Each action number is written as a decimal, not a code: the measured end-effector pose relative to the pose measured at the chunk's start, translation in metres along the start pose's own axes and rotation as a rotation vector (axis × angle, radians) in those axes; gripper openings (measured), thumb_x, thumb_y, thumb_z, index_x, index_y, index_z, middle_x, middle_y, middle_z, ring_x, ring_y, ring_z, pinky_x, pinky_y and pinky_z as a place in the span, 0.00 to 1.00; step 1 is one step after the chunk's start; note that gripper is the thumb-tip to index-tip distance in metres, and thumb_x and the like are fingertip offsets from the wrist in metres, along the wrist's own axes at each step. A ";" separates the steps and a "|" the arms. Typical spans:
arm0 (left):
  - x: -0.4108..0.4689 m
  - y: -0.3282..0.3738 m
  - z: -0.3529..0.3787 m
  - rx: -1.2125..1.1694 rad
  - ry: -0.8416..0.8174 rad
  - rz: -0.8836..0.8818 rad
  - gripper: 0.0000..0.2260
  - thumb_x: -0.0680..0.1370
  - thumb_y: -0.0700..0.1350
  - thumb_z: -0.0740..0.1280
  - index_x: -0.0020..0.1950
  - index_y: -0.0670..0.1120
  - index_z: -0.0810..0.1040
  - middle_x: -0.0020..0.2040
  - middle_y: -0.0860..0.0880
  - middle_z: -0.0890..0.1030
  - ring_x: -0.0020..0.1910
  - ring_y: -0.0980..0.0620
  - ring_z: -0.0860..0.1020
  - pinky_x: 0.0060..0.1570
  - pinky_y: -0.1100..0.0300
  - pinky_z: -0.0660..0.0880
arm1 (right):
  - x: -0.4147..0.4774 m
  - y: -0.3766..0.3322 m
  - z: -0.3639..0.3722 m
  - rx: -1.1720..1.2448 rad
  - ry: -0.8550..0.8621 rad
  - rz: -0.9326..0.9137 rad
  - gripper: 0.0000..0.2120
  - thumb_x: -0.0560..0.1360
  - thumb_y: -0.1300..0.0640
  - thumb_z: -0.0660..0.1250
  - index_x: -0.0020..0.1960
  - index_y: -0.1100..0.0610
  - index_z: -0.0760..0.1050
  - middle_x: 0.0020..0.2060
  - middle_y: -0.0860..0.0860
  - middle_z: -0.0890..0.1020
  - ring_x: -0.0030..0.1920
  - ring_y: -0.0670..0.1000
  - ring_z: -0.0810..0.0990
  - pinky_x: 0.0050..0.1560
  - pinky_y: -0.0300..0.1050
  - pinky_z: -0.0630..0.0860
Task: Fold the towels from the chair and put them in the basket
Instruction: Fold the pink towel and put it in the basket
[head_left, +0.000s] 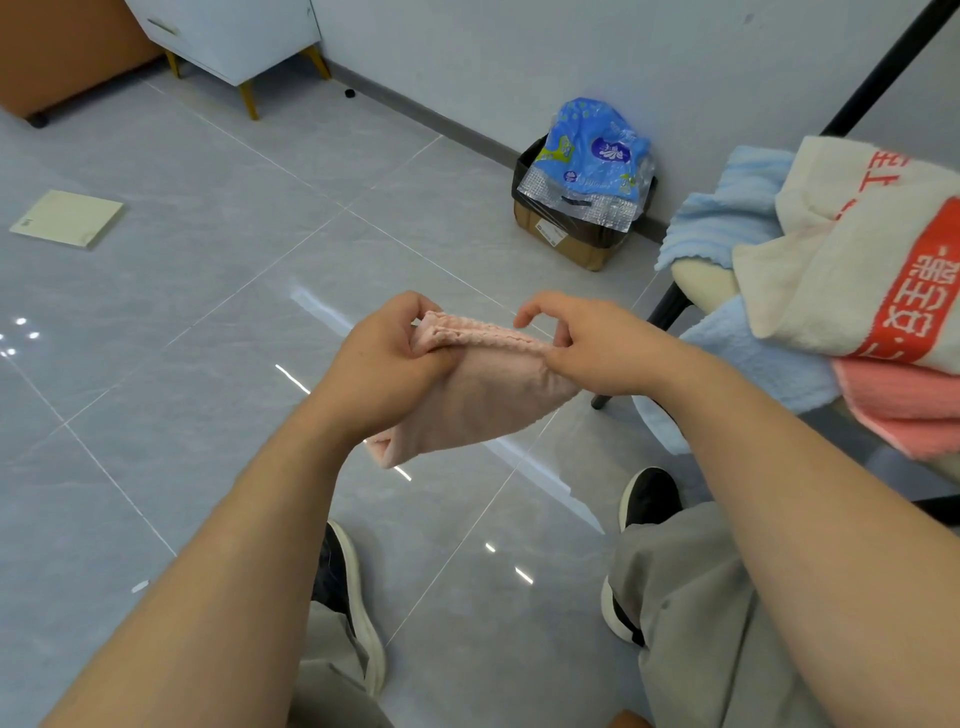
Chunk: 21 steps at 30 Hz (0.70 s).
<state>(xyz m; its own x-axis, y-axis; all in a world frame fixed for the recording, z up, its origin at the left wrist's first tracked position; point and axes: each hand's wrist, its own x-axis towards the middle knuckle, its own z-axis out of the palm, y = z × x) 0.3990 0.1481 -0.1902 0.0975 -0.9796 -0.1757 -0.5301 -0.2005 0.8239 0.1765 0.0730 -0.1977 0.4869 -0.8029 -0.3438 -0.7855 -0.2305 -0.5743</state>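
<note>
One folded pink towel hangs above the floor at centre, held along its upper edge by both hands. The left hand grips its left end and the right hand pinches its right end. On the right, the chair carries a blue towel, a cream towel and a coral towel. A cardboard box stands far off by the wall.

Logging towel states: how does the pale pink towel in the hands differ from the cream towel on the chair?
The pale pink towel is plain; the cream towel carries a red band with white characters. The pale pink towel is folded, held by the left hand and right hand; the cream towel lies draped loosely on the chair. Both are cloth.
</note>
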 end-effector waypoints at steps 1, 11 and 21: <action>0.000 0.000 0.001 0.001 -0.001 0.015 0.04 0.76 0.48 0.70 0.48 0.54 0.76 0.43 0.55 0.82 0.45 0.55 0.80 0.42 0.58 0.75 | 0.000 -0.001 -0.001 -0.034 -0.042 -0.004 0.13 0.78 0.57 0.65 0.57 0.40 0.74 0.40 0.47 0.80 0.41 0.50 0.80 0.38 0.45 0.77; 0.000 0.002 0.009 0.015 -0.062 0.059 0.08 0.74 0.49 0.75 0.46 0.53 0.76 0.34 0.60 0.80 0.34 0.62 0.76 0.33 0.68 0.70 | 0.003 -0.014 0.013 0.116 0.011 -0.262 0.08 0.75 0.48 0.73 0.47 0.51 0.78 0.42 0.48 0.82 0.45 0.50 0.80 0.49 0.52 0.78; 0.001 -0.001 0.005 0.025 -0.127 0.070 0.09 0.73 0.37 0.73 0.48 0.50 0.79 0.38 0.56 0.82 0.36 0.61 0.79 0.35 0.67 0.72 | -0.010 -0.025 0.024 -0.170 0.343 -0.433 0.10 0.74 0.47 0.56 0.45 0.52 0.70 0.32 0.46 0.74 0.34 0.55 0.73 0.35 0.53 0.72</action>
<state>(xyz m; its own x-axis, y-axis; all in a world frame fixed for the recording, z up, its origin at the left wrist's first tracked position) 0.3958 0.1472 -0.1937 -0.0470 -0.9813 -0.1868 -0.5530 -0.1301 0.8230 0.2004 0.1002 -0.1970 0.6480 -0.7417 0.1730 -0.6065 -0.6400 -0.4718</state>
